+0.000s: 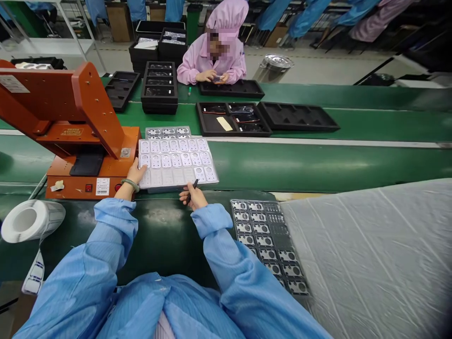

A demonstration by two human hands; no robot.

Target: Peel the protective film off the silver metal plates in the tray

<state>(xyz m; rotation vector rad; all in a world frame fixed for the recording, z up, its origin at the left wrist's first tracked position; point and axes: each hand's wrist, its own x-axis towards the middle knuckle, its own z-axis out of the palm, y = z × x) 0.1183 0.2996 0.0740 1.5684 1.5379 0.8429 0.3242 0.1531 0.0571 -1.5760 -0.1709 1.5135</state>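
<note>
My left hand [136, 173], a bangle on its wrist, grips the left edge of a clear plastic tray [155, 178], thumb on top and its other fingers partly hidden. Rows of white flat parts [175, 160] sit in the tray's pockets; several front-row pockets hold none. Just in front of the tray's near edge, my right hand [195, 197] is closed around a slim black tool [191, 190] that looks like a pen or tweezers. Behind the tray lies another tray [168, 132] of dark-and-white parts.
An orange machine [93, 162] stands at left, beside a label roll [31, 221]. Right of my arm lie a tray of metal-look parts [261, 229] and a plastic-covered surface [367, 245]. Across the green bench, a person in pink [215, 52] works near black trays [298, 117].
</note>
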